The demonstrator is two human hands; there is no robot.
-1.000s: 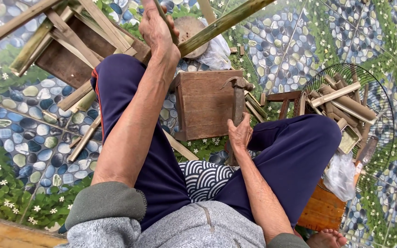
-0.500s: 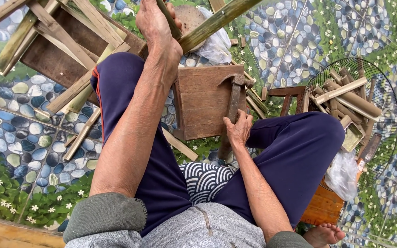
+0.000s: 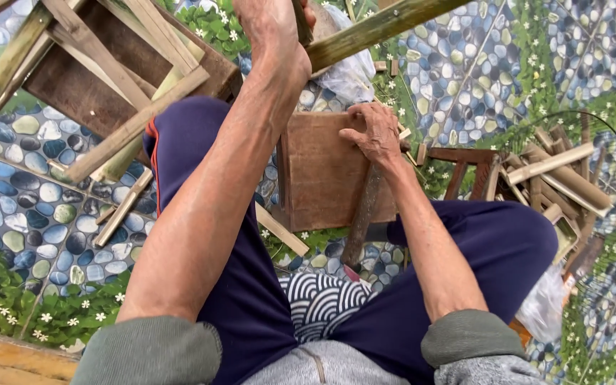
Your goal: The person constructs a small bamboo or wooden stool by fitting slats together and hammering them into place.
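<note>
1. A wooden stool frame (image 3: 101,78) lies overturned at the upper left on the pebble-patterned floor mat (image 3: 30,207).
2. The left hand (image 3: 269,25) is raised at the top centre, its grip clenched around the bamboo pole (image 3: 379,28); the pole's long axis runs from the hand up and to the right.
3. A small brown wooden board (image 3: 322,171) stands between the knees.
4. The right hand (image 3: 376,135) rests on the board's upper right edge, fingers bent; its grip cannot be told.
5. Cut wood pieces (image 3: 557,178) are piled at right.
</note>
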